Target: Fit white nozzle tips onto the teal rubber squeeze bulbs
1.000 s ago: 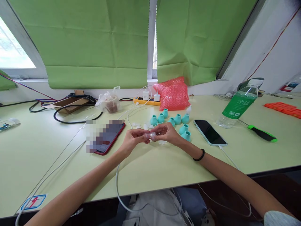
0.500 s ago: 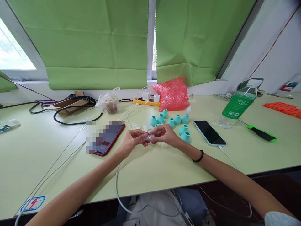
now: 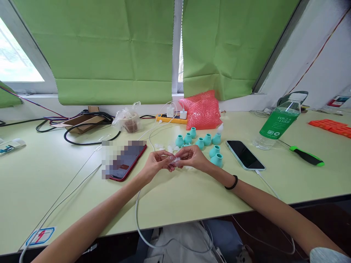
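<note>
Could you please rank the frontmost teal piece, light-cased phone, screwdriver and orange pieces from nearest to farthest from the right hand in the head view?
From the right hand:
1. Frontmost teal piece: just right of it.
2. Light-cased phone: right of the teal piece.
3. Screwdriver: right of the phone.
4. Orange pieces: at the far right edge.

Two hands (image 3: pixel 154 164), two phones (image 3: pixel 245 155), two chargers (image 3: pixel 170 111), one screwdriver (image 3: pixel 306 155), at least eight teal pieces (image 3: pixel 207 139)

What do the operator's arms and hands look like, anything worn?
Both hands ungloved. Right hand: thin black band around the wrist; a light grey sleeve edge shows at the bottom right. Left hand: no wristband in view, and no sleeve shows on the left arm.
</note>
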`<state>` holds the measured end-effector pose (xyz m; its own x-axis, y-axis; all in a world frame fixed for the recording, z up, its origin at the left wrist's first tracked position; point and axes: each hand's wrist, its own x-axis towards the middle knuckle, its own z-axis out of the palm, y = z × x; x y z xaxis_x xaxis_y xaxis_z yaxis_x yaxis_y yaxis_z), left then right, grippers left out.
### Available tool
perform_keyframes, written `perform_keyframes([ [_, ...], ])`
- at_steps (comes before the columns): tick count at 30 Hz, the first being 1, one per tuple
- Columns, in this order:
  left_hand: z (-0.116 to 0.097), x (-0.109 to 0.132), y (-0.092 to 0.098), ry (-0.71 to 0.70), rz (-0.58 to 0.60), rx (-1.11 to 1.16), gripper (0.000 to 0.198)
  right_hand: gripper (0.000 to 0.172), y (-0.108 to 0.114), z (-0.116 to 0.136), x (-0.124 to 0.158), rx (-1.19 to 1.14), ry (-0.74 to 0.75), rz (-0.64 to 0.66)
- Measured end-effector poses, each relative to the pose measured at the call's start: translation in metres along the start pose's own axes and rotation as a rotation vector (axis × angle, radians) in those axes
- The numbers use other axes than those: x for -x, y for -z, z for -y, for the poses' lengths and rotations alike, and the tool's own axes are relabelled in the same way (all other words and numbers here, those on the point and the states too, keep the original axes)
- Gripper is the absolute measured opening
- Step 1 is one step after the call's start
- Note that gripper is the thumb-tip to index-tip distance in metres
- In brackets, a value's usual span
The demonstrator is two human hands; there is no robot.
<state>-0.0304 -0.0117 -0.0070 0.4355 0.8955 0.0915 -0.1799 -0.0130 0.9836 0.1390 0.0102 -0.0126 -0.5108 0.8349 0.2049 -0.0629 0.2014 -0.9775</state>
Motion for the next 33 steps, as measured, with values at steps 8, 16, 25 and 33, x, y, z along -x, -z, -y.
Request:
perform_keyframes([
  [8, 0.003, -0.001, -0.002, -0.027, -0.051, 0.104, 0.022, 0.030, 0.000, 0.007, 0.004, 0.385, 0.224, -0.107],
  [16, 0.004, -0.004, 0.004, -0.017, -0.098, 0.179, 0.023, 0.033, 0.047, 0.023, -0.004, 1.503, 0.293, -0.554],
  [25, 0.007, -0.004, 0.004, 0.047, -0.056, 0.125, 0.023, 0.012, 0.057, 0.015, -0.005, 1.677, 0.032, -0.516],
  [33, 0.004, -0.005, 0.001, 0.042, -0.075, 0.187, 0.028, 0.027, 0.028, 0.030, 0.002, 1.046, 0.519, -0.538],
])
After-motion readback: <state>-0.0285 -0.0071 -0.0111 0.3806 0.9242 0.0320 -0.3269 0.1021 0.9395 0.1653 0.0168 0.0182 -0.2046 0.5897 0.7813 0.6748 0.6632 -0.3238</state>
